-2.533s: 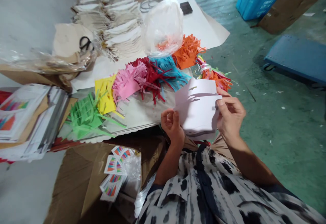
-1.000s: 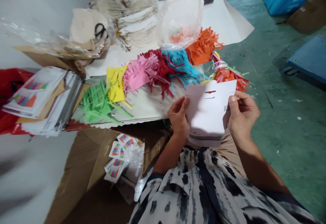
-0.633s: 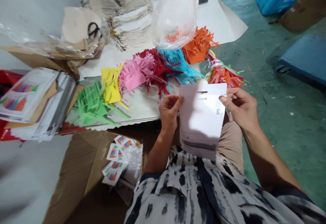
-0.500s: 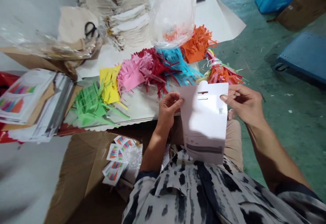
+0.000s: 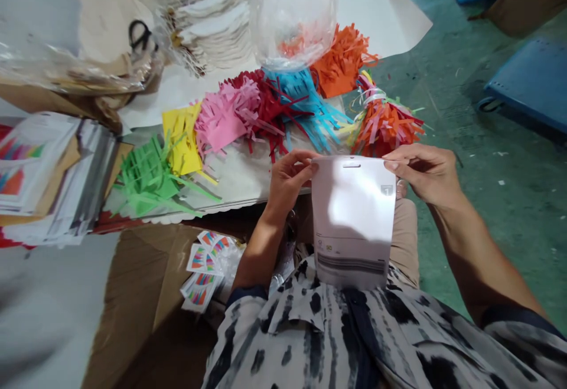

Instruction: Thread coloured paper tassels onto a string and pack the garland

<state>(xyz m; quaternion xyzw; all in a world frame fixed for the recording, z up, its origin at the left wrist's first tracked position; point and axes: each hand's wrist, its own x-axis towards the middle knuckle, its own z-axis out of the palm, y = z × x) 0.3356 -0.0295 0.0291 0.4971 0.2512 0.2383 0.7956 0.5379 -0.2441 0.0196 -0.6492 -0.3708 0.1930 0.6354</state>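
Left hand (image 5: 287,177): I pinch the white pouch (image 5: 354,218) at its top-left corner.
Right hand (image 5: 426,173): pinching the top-right corner.
Pouch: between both hands, long axis near-far (bottom edge nearest me), fringed paper (image 5: 385,126) just beyond.

One head-worn camera looks forward and down, close over the card (image 5: 354,212).

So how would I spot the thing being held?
Find the row of coloured fringes. Just below it, the left hand and right hand pinch the top corners of a card. Unlike the fringes, it is plain white and flat.
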